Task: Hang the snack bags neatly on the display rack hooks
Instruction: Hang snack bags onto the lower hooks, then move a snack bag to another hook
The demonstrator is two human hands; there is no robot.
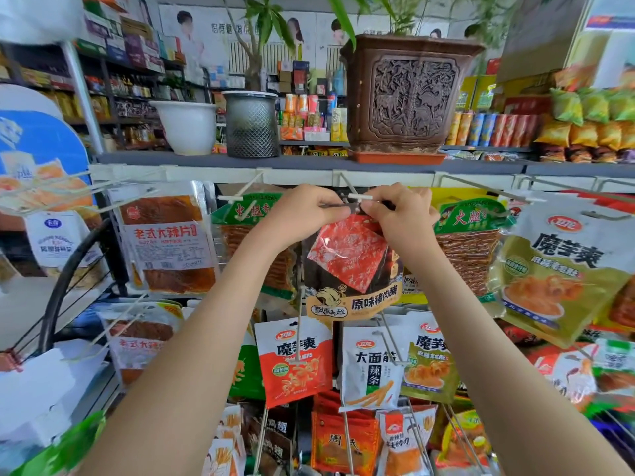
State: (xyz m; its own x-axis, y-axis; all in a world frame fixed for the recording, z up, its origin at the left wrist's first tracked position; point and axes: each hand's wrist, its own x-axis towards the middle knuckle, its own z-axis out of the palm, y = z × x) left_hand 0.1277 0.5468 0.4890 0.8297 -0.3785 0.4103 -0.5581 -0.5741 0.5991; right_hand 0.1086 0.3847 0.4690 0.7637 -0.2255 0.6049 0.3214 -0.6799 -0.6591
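Shop shelving [309,163] packed with goods frames my work: a dark snack bag [347,266] with a red window hangs long side down, slightly askew. Its top edge is level with the white-capped tip of a hook [360,197] pointing out toward me. My left hand [302,214] and right hand [400,214] each pinch that edge, flanking the hook, equally near. I judge the bag must slide straight back along it. Green bags [470,219] hang alongside.
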